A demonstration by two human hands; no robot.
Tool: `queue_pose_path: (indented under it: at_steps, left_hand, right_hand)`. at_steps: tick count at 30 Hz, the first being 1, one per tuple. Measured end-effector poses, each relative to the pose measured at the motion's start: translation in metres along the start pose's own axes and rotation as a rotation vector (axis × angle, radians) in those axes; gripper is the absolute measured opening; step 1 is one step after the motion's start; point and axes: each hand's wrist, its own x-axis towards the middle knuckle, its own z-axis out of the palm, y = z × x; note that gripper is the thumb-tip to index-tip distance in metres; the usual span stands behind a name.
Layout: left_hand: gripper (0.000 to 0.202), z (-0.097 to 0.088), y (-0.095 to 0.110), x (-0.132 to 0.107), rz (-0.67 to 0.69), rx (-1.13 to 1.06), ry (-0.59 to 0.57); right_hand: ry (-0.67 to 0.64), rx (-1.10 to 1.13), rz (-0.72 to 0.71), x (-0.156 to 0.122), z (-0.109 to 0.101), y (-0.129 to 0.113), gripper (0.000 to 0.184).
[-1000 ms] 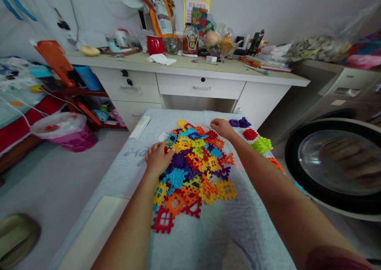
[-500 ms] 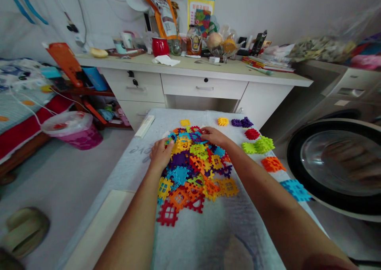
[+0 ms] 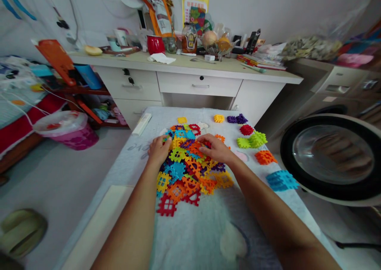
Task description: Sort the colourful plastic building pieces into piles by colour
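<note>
A mixed pile of notched plastic building tiles (image 3: 175, 170) lies on the cloth-covered table, in red, orange, yellow, green, blue and purple. Several have window-shaped cut-outs. My left hand (image 3: 160, 150) rests against the pile's left edge, its thumb apart from the fingers and near a yellow tile; some fingertips are hidden. On the right side of the heap, my right hand (image 3: 216, 148) reaches in with fingers and thumb spread, touching tiles beside an orange tile (image 3: 195, 148). Neither hand clearly grips a tile.
Along the table's right side sit colour-sorted stacks: yellow (image 3: 219, 118), purple (image 3: 237, 119), red (image 3: 247, 130), green (image 3: 253, 139), orange (image 3: 266, 157) and blue (image 3: 281, 180). A white box (image 3: 142, 124) lies at the far left. A washing machine (image 3: 333, 159) stands to the right.
My right hand has drawn nearer over the pile, and the tiles at its far right have been shifted about. My left hand stays by the left edge. The view has turned slightly.
</note>
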Motion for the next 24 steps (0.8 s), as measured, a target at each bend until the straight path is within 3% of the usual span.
queue_pose_path:
  at_steps: [2,7,10,13,16,19,24]
  left_hand:
    - [0.054,0.000,-0.001,0.001,0.011,-0.004,0.005]
    - [0.053,0.001,-0.004,0.002,0.051,0.010,0.013]
    - [0.055,0.001,-0.004,0.001,0.088,0.055,0.001]
    - [0.056,0.000,-0.003,0.000,0.119,0.087,-0.021]
    - [0.056,-0.001,-0.005,0.000,0.150,0.092,-0.044]
    - [0.056,-0.002,-0.008,0.002,0.180,0.067,-0.064]
    - [0.059,-0.005,-0.007,0.002,0.192,0.026,-0.089]
  right_hand:
    - [0.086,0.008,0.011,-0.008,-0.008,0.009,0.031]
    - [0.318,-0.190,0.198,-0.020,-0.027,0.031,0.022]
    - [0.225,-0.217,0.154,-0.023,-0.026,0.021,0.024]
    - [0.062,-0.255,0.042,-0.018,-0.014,-0.001,0.036]
    - [-0.037,-0.339,0.024,-0.011,-0.001,-0.018,0.041]
    - [-0.064,-0.368,0.027,-0.011,0.002,-0.029,0.030]
    - [-0.072,-0.267,0.029,-0.034,-0.015,-0.037,0.024]
